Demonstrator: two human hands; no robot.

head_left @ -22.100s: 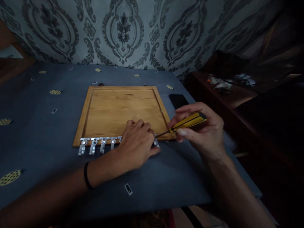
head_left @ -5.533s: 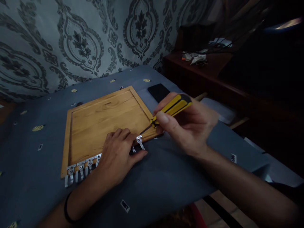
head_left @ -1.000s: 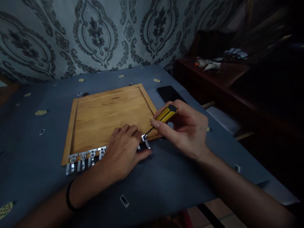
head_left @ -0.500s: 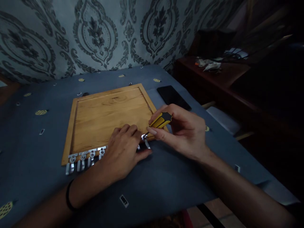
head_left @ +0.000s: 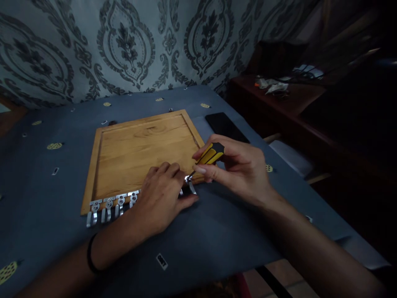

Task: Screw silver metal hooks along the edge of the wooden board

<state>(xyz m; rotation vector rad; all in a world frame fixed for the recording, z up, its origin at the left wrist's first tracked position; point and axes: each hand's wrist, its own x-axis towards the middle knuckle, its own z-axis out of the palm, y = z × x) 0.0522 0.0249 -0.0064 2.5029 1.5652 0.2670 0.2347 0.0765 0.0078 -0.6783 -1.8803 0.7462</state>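
Note:
A shallow wooden board (head_left: 145, 153) with a raised rim lies flat on the table. Along its front rim runs a row of silver metal hooks (head_left: 108, 207), partly covered by my left hand (head_left: 163, 198). That hand bears down on the front rim with bent fingers on top, the thumb stretched out in front of the edge. My right hand (head_left: 242, 169) pinches a yellow-and-black screwdriver (head_left: 211, 154) by its handle. The screwdriver slants down and left, its tip at the rightmost hook (head_left: 191, 185). Whether the tip sits in a screw is too small to tell.
A black phone (head_left: 226, 127) lies right of the board on the blue patterned tablecloth (head_left: 130, 265). Behind the board, a small dark object (head_left: 112, 123) rests on the cloth. A dark red surface (head_left: 297, 97) with crumpled items stands at the right, beyond the table's edge.
The screwdriver's handle has turned slightly in my right hand, and the fingers have shifted around it. My left hand and the board look the same as before.

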